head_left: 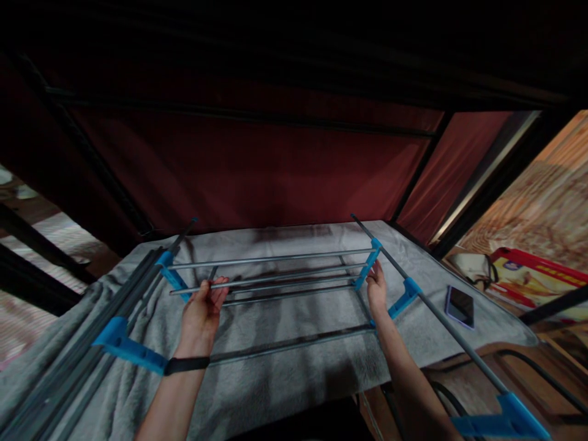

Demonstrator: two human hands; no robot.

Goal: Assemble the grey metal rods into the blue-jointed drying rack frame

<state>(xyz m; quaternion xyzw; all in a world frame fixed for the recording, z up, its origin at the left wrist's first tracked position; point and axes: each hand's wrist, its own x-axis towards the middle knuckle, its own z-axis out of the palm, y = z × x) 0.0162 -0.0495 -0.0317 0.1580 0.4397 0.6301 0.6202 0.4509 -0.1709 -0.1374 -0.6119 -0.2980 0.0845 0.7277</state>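
As left hand point(204, 305) holds metal rod point(257, 280), angular bracket point(131, 350), fleecy blanket point(294, 381)

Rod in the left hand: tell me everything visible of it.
The rod is thin, straight and grey, and looks like metal. It runs crosswise above the grey cloth, nearly level in the picture, rising slightly to the right. The left hand grips it near its left end, which sticks out past the hand, close to a left-side blue bracket; contact there is unclear. Its right end runs toward a right-side blue bracket; whether it is seated cannot be told.
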